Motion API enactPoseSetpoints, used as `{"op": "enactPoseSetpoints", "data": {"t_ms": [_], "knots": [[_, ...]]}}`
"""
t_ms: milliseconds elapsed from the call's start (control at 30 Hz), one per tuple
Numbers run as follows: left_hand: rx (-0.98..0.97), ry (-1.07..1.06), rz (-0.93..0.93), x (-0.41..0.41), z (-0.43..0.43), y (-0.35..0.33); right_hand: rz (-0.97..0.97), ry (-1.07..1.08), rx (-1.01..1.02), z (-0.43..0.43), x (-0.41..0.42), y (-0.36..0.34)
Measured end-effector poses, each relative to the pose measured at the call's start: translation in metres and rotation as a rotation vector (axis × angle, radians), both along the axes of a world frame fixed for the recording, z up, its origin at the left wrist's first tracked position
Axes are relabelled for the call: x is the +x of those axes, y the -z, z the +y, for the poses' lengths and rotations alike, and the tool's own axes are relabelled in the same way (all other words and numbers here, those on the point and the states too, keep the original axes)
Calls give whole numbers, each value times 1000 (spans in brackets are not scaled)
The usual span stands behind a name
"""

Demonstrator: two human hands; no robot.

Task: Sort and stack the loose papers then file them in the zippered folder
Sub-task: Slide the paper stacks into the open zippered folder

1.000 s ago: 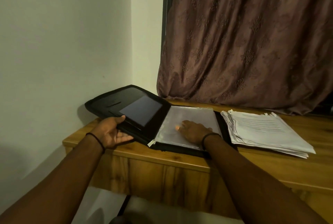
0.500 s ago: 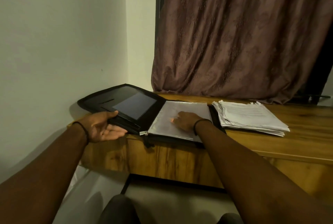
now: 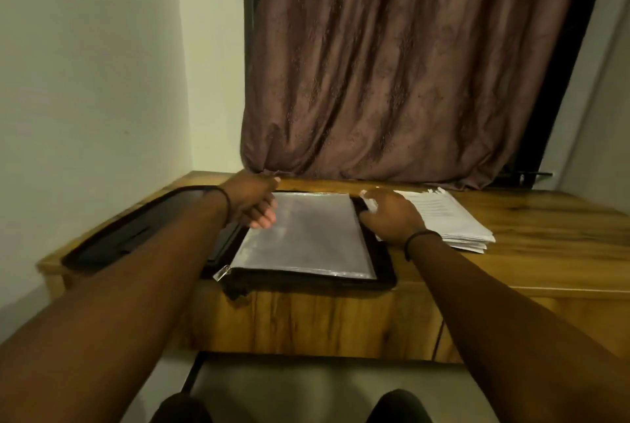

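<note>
Your left hand (image 3: 254, 201) hovers loosely curled, holding nothing, over the open folder (image 3: 300, 283). Your right hand (image 3: 392, 218) lies on the papers (image 3: 443, 218); whether it grips them is unclear.

Both arms extended forward.
Left hand (image 3: 254, 203) loosely curled, holding nothing; right hand (image 3: 392, 218) palm down, grip unclear.
</note>
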State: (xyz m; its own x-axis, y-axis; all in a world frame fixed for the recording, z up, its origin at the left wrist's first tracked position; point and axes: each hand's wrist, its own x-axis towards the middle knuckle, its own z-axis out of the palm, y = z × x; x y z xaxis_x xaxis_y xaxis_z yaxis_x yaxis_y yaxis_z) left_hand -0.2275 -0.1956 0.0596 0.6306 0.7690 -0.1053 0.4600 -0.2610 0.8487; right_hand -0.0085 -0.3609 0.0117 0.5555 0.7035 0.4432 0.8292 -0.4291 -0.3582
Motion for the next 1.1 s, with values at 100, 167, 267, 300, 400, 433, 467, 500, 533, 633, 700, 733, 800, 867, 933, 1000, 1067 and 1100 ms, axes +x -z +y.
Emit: {"op": "enactPoseSetpoints", "data": {"t_ms": [100, 167, 267, 300, 400, 433, 467, 500, 533, 633, 700, 733, 800, 867, 933, 1000, 1067, 1100], "knots": [[-51, 43, -31, 54, -3, 15, 19, 37, -256, -25, 34, 8], [-73, 59, -31, 79, -1, 22, 23, 40, -377, -36, 51, 18], [-90, 68, -13, 98, 5, 30, 43, -24, -439, -40, 65, 25], [-98, 67, -5, 102, 8, 34, 65, -44, -441, -39, 70, 25], [-104, 34, 1, 108, 17, 43, 109, -84, -452, -37, 78, 17], [-99, 22, -8, 111, 19, 45, 81, -78, -456, -36, 80, 14], [-92, 15, -22, 114, 19, 48, 37, -52, -454, -35, 81, 14], [-86, 16, -35, 118, 18, 49, -25, -10, -440, -35, 81, 14], [-86, 26, -46, 123, 16, 49, -99, 35, -416, -35, 81, 16], [-93, 72, -52, 137, 6, 48, -242, 94, -318, -35, 83, 31], [-99, 95, -51, 144, 0, 47, -197, 77, -289, -35, 84, 36], [-105, 103, -61, 148, -2, 47, -146, 63, -296, -35, 84, 36], [-117, 116, -104, 159, -8, 44, -32, 6, -283, -37, 85, 34], [-116, 117, -161, 175, -17, 42, 126, -49, -130, -40, 85, 29], [-107, 107, -196, 197, -27, 41, 255, 12, 136, -41, 95, 24], [-82, 102, -185, 217, -34, 42, 204, 191, 219, -41, 109, 16], [-28, 107, -136, 241, -41, 43, 168, 363, 122, -43, 130, 10], [24, 104, -98, 249, -42, 44, 189, 424, 62, -43, 138, 10]]}}
